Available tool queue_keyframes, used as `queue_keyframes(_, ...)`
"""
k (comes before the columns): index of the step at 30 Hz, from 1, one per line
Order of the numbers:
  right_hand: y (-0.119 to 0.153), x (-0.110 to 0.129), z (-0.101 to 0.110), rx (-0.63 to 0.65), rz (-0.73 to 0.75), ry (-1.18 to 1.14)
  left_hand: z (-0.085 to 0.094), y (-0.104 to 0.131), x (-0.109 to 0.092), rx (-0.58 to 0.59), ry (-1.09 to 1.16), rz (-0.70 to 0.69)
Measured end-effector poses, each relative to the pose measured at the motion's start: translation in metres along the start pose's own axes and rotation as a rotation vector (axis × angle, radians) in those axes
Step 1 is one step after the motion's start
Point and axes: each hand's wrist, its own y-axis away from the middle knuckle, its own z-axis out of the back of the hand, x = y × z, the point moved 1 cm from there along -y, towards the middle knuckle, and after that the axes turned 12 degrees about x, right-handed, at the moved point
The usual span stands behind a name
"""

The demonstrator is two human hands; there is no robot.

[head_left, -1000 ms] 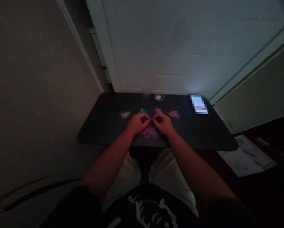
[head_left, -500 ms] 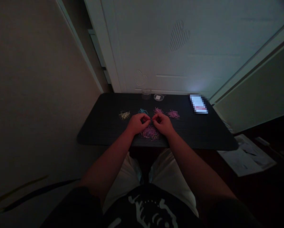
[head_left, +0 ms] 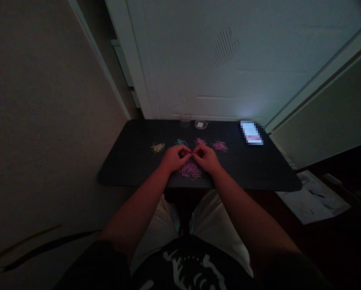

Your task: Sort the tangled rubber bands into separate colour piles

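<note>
My left hand (head_left: pixel 174 158) and my right hand (head_left: pixel 206 158) meet fingertip to fingertip above the table, both pinched; whatever is between the fingertips is too small to make out. Just below them lies a mixed pile of thin pink and purple pieces (head_left: pixel 190 170). Beyond my hands is a row of small piles: pale yellow (head_left: pixel 158 148) at the left, blue (head_left: pixel 181 142) behind my left hand, pink (head_left: pixel 201 141) behind my right hand, and another pink pile (head_left: pixel 219 146) to the right.
The dark table (head_left: pixel 132 161) stands against a white door. At its back edge are a clear container (head_left: pixel 185 120) and a round clear lid (head_left: pixel 201 125). A lit phone (head_left: pixel 251 133) lies back right. White sheets (head_left: pixel 314 197) are on the floor at the right.
The fingertips of my two hands have come closer together and now touch or nearly touch. The view has shifted slightly; the piles look the same.
</note>
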Motion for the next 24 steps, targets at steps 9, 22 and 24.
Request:
queue_keyframes(9, 0.0002, 0.0004, -0.0015, 0.007, -0.009, 0.010, -0.0004, 0.0007, 0.0036, -0.009, 0.003, -0.007)
queue_keyframes(22, -0.0002, 0.0002, -0.0025, 0.022, -0.010, 0.027, 0.0002, 0.0003, 0.0029, -0.012, 0.036, 0.052)
queue_keyframes(24, -0.0006, -0.0010, -0.0031, 0.018, -0.007, 0.035, 0.0001, 0.0002, 0.0031, -0.016, 0.041, 0.054)
